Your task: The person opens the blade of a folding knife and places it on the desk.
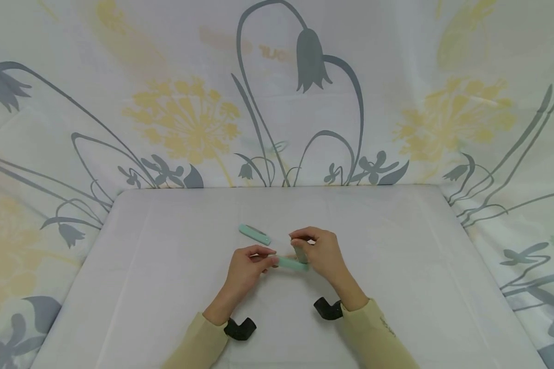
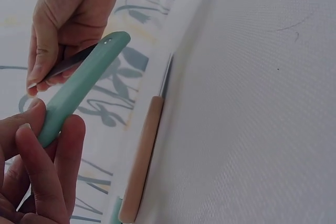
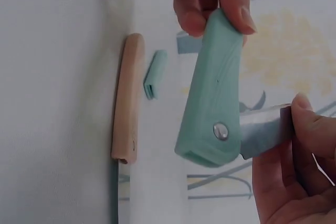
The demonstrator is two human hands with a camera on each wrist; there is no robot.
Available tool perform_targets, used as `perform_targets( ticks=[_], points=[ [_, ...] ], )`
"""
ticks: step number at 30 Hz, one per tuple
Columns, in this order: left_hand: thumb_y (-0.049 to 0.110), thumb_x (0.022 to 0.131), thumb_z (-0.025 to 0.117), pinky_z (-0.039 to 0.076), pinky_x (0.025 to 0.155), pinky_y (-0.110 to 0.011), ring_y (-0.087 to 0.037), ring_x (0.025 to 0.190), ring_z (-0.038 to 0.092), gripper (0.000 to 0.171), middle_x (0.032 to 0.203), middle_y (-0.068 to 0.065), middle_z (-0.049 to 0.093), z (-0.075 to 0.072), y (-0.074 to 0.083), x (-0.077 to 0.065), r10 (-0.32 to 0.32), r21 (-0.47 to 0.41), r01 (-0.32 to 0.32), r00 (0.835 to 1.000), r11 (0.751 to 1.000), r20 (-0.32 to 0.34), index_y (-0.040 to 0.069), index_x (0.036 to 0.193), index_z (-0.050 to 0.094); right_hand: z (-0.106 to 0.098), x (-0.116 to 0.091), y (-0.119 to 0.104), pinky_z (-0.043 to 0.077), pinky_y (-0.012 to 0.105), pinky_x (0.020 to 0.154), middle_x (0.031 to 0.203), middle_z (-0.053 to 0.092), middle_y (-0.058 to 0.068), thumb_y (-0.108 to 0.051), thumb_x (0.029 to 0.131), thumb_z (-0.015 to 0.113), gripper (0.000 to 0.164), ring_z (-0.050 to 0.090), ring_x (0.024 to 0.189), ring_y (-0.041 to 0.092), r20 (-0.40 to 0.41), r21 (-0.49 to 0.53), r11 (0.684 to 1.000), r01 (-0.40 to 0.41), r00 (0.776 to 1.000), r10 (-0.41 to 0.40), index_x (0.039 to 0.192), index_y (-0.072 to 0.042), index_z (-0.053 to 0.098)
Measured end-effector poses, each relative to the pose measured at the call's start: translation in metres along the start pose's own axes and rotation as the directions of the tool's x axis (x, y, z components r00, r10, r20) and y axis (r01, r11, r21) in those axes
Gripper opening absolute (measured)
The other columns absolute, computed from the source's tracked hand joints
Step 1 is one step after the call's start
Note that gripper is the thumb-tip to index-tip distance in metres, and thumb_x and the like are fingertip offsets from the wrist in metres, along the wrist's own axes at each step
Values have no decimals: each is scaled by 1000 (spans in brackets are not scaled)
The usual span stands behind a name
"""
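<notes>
My left hand (image 1: 248,265) grips the end of the mint-green handle of a folding knife (image 1: 292,263). Its blade (image 3: 265,129) stands partly swung out from the handle, beside a metal rivet (image 3: 221,131). The right hand (image 1: 322,252) pinches that blade near its far end between thumb and fingers. Beneath the hands, a knife with a tan handle (image 2: 144,163) lies on the table with its thin blade exposed; the hands mostly cover it in the head view. Farther back lies a second mint-green folding knife (image 1: 254,234), its blade folded toward the handle.
A white-covered table (image 1: 166,287) carries everything. Around its back and sides hangs a white curtain (image 1: 277,102) with grey and yellow flower prints. Black wrist cameras (image 1: 240,329) sit at both cuffs, below the hands.
</notes>
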State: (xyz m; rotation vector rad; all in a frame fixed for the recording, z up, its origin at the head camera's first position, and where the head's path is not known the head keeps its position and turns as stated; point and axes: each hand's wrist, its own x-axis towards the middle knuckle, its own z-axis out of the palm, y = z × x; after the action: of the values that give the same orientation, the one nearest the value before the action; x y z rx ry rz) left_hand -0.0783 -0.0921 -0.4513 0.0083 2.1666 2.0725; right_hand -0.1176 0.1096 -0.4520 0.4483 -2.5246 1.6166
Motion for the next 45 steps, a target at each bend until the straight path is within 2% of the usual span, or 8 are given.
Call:
perform_targets(
  ticks=[8,14,19,25,33,35,39,45],
  points=[
    [-2,85,76,50,63,-23,-26,77,71,21,85,-7,70,-6,1,1,-17,11,17,999,1000,-31,-13,103,70,-18,-2,3,57,28,71,99,69,11,0,89,72,18,67,86,23,57,145,981,-130,991,123,107,2,71],
    [-1,85,76,51,64,-24,-18,76,70,21,86,-6,70,-12,3,0,-20,13,21,997,1000,-72,-11,103,71,-25,-3,11,58,32,75,102,65,17,2,92,68,19,66,89,22,75,269,938,-220,975,207,110,9,65],
    [-1,85,77,51,63,-24,-19,75,68,22,85,-8,72,-14,4,0,-16,7,16,993,1000,-118,-12,103,71,-24,-5,14,57,35,79,106,61,19,5,94,64,23,65,91,18,73,415,855,-312,948,310,114,15,58],
    [-1,86,75,52,64,-26,-39,82,68,18,85,-9,72,-16,4,0,-5,-16,3,991,1000,-133,-10,101,71,-21,-11,16,56,38,81,109,57,17,7,96,60,24,65,92,17,62,553,748,-366,914,401,116,17,53],
    [1,88,75,51,63,-25,-45,85,67,19,91,-6,69,-16,-4,2,12,42,-8,996,999,-88,-9,103,70,-20,-20,18,58,37,78,103,53,13,11,95,57,10,61,87,16,12,700,625,-346,880,474,105,9,57],
    [2,88,75,51,62,-25,-45,86,67,19,92,-6,69,-16,-12,5,11,43,-7,997,999,-82,-8,104,70,-19,-21,19,58,38,78,101,54,12,10,96,58,8,61,85,15,1,730,596,-334,873,488,102,6,58],
    [5,88,76,51,61,-26,-40,87,69,19,94,-5,69,-17,-26,10,9,47,-6,997,999,-79,-3,104,71,-19,-23,20,58,35,77,99,56,9,8,97,57,7,61,85,14,-14,758,566,-325,859,512,102,3,59],
    [11,86,79,49,61,-25,-21,79,67,16,89,-4,71,-20,-30,11,12,91,-8,999,996,-42,5,99,72,-19,-24,20,57,31,75,92,59,5,6,98,56,7,61,83,14,-31,813,501,-296,838,545,104,3,59]
  ],
)
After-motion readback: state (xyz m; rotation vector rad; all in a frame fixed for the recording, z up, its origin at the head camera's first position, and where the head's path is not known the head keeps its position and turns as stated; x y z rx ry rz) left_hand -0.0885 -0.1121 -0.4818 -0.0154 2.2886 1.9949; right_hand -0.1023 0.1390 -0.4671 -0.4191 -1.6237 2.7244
